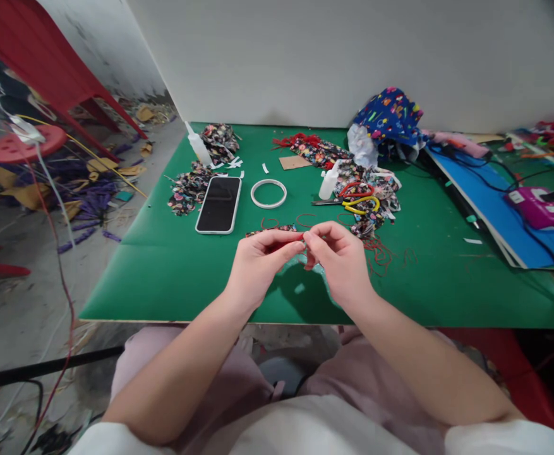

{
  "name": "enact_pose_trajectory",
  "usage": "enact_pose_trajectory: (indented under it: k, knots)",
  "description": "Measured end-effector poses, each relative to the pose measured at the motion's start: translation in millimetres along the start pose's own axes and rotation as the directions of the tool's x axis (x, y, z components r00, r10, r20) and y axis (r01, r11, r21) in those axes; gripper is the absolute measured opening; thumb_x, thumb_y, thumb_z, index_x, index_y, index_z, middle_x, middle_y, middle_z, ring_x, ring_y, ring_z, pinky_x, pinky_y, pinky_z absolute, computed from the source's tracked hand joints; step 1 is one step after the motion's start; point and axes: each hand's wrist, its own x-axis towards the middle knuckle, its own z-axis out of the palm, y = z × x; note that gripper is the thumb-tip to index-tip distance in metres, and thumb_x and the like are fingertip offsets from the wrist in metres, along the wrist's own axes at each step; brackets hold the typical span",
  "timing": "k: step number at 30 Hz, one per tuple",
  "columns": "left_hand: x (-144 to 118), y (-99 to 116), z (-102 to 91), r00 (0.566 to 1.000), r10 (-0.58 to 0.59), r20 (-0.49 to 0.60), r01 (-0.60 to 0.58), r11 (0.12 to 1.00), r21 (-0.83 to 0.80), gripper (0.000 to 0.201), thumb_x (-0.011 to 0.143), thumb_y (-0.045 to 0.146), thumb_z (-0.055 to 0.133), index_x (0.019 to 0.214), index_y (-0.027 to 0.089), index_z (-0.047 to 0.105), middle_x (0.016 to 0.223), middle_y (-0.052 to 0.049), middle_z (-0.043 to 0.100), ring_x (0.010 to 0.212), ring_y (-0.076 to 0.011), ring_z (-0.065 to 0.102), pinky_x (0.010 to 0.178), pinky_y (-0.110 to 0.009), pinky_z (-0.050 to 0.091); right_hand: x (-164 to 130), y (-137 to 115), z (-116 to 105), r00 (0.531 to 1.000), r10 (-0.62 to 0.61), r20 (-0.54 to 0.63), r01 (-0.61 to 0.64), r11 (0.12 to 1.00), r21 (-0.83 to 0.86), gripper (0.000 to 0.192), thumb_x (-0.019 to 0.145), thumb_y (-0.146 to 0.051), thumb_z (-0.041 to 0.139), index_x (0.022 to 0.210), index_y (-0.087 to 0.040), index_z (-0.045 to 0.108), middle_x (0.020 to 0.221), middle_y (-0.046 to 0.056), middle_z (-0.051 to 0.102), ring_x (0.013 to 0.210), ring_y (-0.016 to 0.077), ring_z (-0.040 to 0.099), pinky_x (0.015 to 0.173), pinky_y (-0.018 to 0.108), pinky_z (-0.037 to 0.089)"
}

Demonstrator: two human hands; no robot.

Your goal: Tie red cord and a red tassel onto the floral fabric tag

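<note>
My left hand (pixel 260 259) and my right hand (pixel 338 259) meet above the front of the green table, thumbs and forefingers pinched together at the tips. What they pinch is too small to make out; a trace of red shows between the fingertips. Just behind the hands lies a strip of dark floral fabric (pixel 281 229), partly hidden by the left hand. Short curved red cords (pixel 305 220) rest beyond the fingers, and a loose tangle of red cords (pixel 379 254) is to the right of my right hand.
On the green table (pixel 163 278) are a phone (pixel 218 205), a tape roll (pixel 268 194), scissors (pixel 362 201), white squeeze bottles (pixel 199 146) and floral fabric pieces (pixel 189 189). A blue folder (pixel 480 202), a purple device (pixel 537 207) and cables lie right. A white panel (pixel 267 57) stands behind.
</note>
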Motion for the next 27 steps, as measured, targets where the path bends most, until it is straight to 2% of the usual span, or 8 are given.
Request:
enact_pose_trajectory:
  k: [5, 11, 21, 24, 27]
  knots:
    - [-1.6, 1.0, 2.9, 0.997, 0.057, -0.056, -0.054, 0.997, 0.057, 0.018, 0.061, 0.029, 0.076, 0.075, 0.019, 0.071, 0.074, -0.002, 0.069, 0.060, -0.0104, 0.057, 0.054, -0.021, 0.044, -3.3, -3.9, 1.4, 0.999, -0.036, -0.033, 0.032, 0.995, -0.096, 0.014, 0.075, -0.031, 0.062, 0.069, -0.020, 0.057, 0.061, -0.004, 0.056, 0.048, 0.0065, 0.049, 0.045, 0.020, 0.044]
    - [-2.2, 3.1, 3.0, 0.995, 0.078, -0.057, -0.075, 0.995, 0.064, 0.012, 0.063, 0.024, 0.075, 0.074, 0.020, 0.071, 0.072, 0.000, 0.069, 0.064, -0.0089, 0.059, 0.060, -0.019, 0.046, -3.2, -4.2, 0.7, 0.999, -0.034, -0.020, 0.033, 0.996, -0.080, 0.014, 0.076, -0.031, 0.062, 0.068, -0.020, 0.057, 0.060, -0.005, 0.056, 0.047, 0.0057, 0.049, 0.045, 0.019, 0.043]
    - [0.6, 3.0, -0.7, 0.998, 0.015, -0.058, -0.015, 1.000, 0.006, 0.014, 0.065, 0.028, 0.073, 0.073, 0.017, 0.069, 0.074, -0.002, 0.068, 0.060, -0.0090, 0.057, 0.052, -0.019, 0.043, -3.8, -10.5, -1.4, 0.998, -0.053, 0.037, 0.060, 0.980, -0.192, 0.016, 0.075, -0.034, 0.063, 0.072, -0.020, 0.059, 0.063, -0.003, 0.059, 0.048, 0.0073, 0.052, 0.047, 0.021, 0.043]
    - [0.3, 3.9, -1.3, 0.999, 0.016, -0.050, -0.017, 1.000, -0.026, 0.013, 0.066, 0.027, 0.073, 0.074, 0.018, 0.069, 0.071, -0.001, 0.067, 0.054, -0.0064, 0.053, 0.047, -0.018, 0.039, -1.7, -10.2, -3.7, 0.995, -0.061, 0.079, 0.072, 0.986, -0.153, 0.016, 0.077, -0.035, 0.061, 0.073, -0.020, 0.061, 0.069, -0.002, 0.059, 0.051, 0.0074, 0.052, 0.048, 0.021, 0.044]
    - [-0.1, 4.7, -1.4, 0.999, 0.008, -0.052, -0.009, 1.000, -0.026, 0.014, 0.065, 0.028, 0.073, 0.074, 0.018, 0.069, 0.069, -0.001, 0.067, 0.049, -0.0055, 0.050, 0.043, -0.017, 0.035, 1.3, -6.6, -6.0, 0.990, -0.001, 0.142, 0.003, 1.000, -0.015, 0.017, 0.080, -0.036, 0.056, 0.076, -0.021, 0.062, 0.068, -0.002, 0.058, 0.052, 0.0079, 0.051, 0.048, 0.022, 0.045]
